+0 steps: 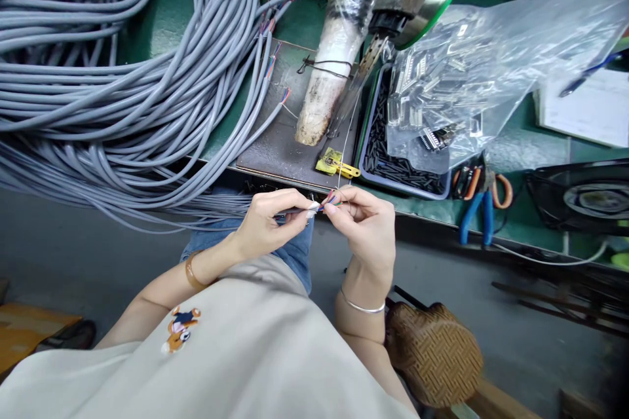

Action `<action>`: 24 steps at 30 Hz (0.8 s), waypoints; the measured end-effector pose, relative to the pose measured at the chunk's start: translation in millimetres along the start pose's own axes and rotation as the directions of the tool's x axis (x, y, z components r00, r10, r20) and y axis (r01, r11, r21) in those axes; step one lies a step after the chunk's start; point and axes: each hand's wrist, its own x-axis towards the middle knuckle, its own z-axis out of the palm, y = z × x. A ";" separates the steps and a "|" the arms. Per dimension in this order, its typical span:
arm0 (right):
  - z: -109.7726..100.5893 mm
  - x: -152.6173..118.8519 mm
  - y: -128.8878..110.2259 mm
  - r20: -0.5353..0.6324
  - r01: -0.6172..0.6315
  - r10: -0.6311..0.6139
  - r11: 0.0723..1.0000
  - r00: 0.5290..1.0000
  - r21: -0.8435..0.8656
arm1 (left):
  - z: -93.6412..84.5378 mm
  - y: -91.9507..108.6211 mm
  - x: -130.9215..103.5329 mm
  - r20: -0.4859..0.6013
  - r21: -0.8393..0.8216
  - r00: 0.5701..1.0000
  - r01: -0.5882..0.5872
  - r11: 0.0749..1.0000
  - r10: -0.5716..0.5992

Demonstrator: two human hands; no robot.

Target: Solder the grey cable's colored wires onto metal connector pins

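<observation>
In front of my lap, at the bench edge, my left hand [275, 219] is closed on the end of a grey cable, with a bit of white material at the fingertips. From that end fan out thin coloured wires [330, 201], red, blue and green among them. The fingers of my right hand [361, 213] pinch these wires just beside the left fingertips. Just beyond my hands, a yellow clip-like piece [344, 167] lies on a dark board [275, 160], and a thin white strand runs down past it towards my right hand.
Bundles of grey cables [147, 105] cover the left of the bench. A soldering iron [361, 72] hangs beside a wrapped tube [327, 72]. Right of it stand a tray [361, 160] of small black pieces, a plastic bag [457, 78] of connectors, blue-handled pliers [476, 216] and a fan [584, 196].
</observation>
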 end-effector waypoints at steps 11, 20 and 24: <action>5.6 -3.8 -0.1 -0.055 0.193 -0.208 0.959 0.977 -0.210 | 3.7 1.1 0.6 -0.014 -0.171 0.956 0.285 0.943 -0.292; 15.1 -8.2 0.7 -0.168 0.234 -0.262 0.957 0.950 -0.170 | -2.5 -1.1 18.5 0.305 -0.524 0.828 0.559 0.643 -0.471; 14.6 -7.3 4.2 -0.120 0.127 -0.131 0.991 0.984 -0.039 | 0.5 1.2 17.8 0.112 -0.418 0.928 0.368 0.830 -0.355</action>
